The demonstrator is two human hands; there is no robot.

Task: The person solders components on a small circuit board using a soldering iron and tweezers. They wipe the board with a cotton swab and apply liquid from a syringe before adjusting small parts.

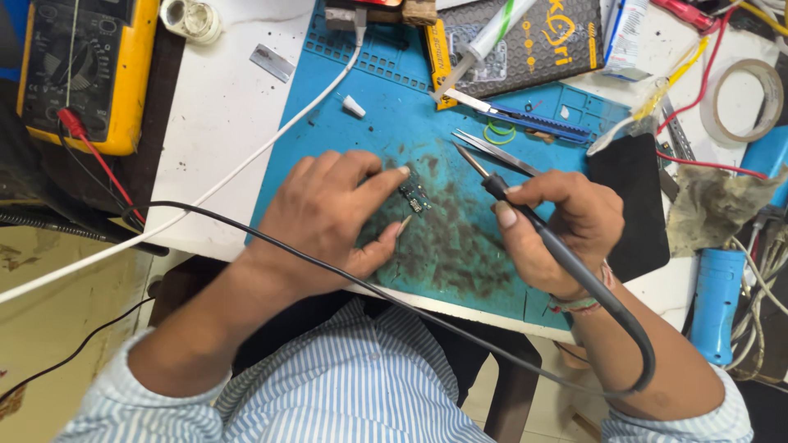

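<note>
- Small dark circuit board lies flat on the blue work mat, on the mat's soot-stained middle patch, near the front edge of the table
- Left hand rests palm-down on the mat; its forefinger tip touches the board's upper left end, thumb tip sits just below the board, so the board lies between the two fingers, pinned rather than lifted
- Left fingers are spread apart around the board, not closed over it
- Right hand is to the right of the board, fingers wrapped tight on the black handle of a soldering iron
- Iron tip points up-left, raised off the board and apart from it, ending close to the metal tweezers that lie on the mat
- Black cord from the iron loops under the right wrist and runs across the left forearm
- Beyond the tweezers: blue-handled knife, green ring, white cable crossing the mat's left corner
- Yellow multimeter at far left with red lead; tape roll and blue tool at right
</note>
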